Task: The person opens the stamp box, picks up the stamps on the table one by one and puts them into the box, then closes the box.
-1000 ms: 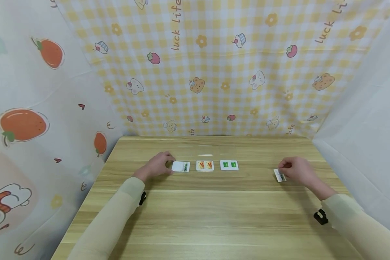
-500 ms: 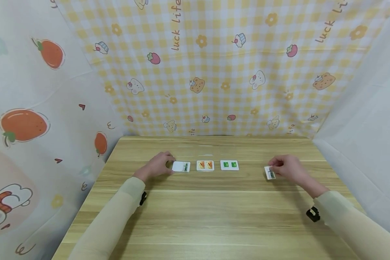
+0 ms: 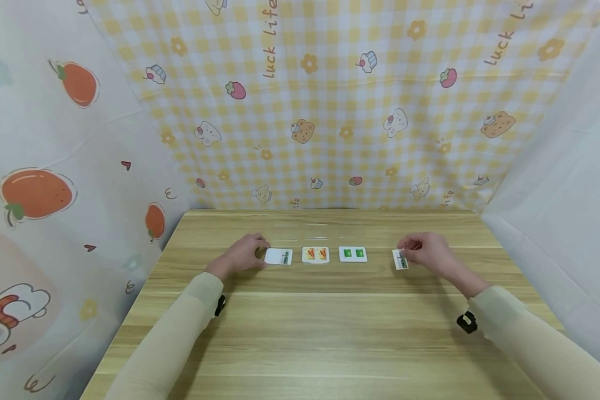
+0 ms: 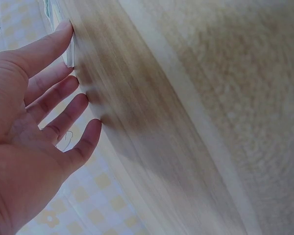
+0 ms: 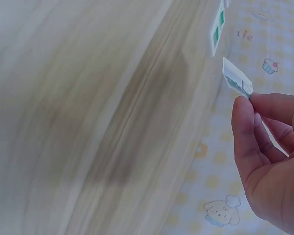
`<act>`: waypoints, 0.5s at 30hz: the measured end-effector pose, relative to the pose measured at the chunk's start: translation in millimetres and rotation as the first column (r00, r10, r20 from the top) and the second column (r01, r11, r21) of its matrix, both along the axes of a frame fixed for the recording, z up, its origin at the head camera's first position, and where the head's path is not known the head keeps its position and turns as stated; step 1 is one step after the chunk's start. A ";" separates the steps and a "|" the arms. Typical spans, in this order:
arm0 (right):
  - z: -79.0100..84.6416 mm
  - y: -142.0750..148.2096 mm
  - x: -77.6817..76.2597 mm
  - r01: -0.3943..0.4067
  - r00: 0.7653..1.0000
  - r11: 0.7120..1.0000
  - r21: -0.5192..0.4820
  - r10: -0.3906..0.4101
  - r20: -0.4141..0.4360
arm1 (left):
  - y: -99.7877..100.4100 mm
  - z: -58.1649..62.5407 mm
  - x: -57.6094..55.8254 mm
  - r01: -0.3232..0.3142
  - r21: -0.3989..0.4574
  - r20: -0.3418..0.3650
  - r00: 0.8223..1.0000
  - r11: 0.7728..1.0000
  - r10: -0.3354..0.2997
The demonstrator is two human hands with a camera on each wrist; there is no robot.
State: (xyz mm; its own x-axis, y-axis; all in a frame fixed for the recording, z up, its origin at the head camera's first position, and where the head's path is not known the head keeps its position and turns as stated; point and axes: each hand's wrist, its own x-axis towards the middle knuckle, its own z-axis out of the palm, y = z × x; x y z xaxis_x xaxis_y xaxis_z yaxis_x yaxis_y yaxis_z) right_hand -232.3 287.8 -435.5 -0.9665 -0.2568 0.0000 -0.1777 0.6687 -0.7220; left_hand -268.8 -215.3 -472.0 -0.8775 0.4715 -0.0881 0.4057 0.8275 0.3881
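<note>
In the head view, a white card (image 3: pixel 278 256) lies at the left of a short row on the table, blank on its left half, with a small landscape picture on its right. My left hand (image 3: pixel 241 255) holds its left end, thumb at the near corner and index finger at the far one; the other fingers spread loosely in the left wrist view. Above the table, right of the row, my right hand (image 3: pixel 430 254) pinches a small picture card (image 3: pixel 400 259) between thumb and index finger. A thin white edge (image 5: pixel 274 137) shows among its curled fingers in the right wrist view.
A card with two orange pictures (image 3: pixel 315 255) lies mid-row, and one with two green pictures (image 3: pixel 353 254) lies to its right. Faint clear plastic outlines (image 3: pixel 316 231) show behind them. A checked cloth (image 3: pixel 330 155) hangs at the table's back edge.
My right hand has carried the small picture card leftward and slightly away from me, closer to the green-picture card. The left hand and the row of cards have stayed in place.
</note>
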 end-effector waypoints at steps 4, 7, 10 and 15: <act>0.3 -11.4 -3.2 -0.015 1.000 1.000 -0.010 0.015 -0.003 | 0.1 -0.5 0.4 0.007 0.001 -0.009 1.000 1.000 -0.007; 0.2 -20.1 -6.5 -0.040 0.999 0.999 -0.006 0.040 -0.022 | 0.4 -1.1 0.7 -0.002 0.002 -0.001 1.000 1.000 0.002; 0.4 -29.2 -10.6 -0.064 0.998 0.998 -0.014 0.063 -0.031 | 0.5 -1.0 1.0 -0.012 0.004 0.006 1.000 1.000 0.012; 2.8 -47.2 -15.1 -0.084 0.996 0.996 -0.043 0.083 -0.022 | 0.0 -0.8 1.4 -0.003 -0.004 -0.013 1.000 1.000 0.003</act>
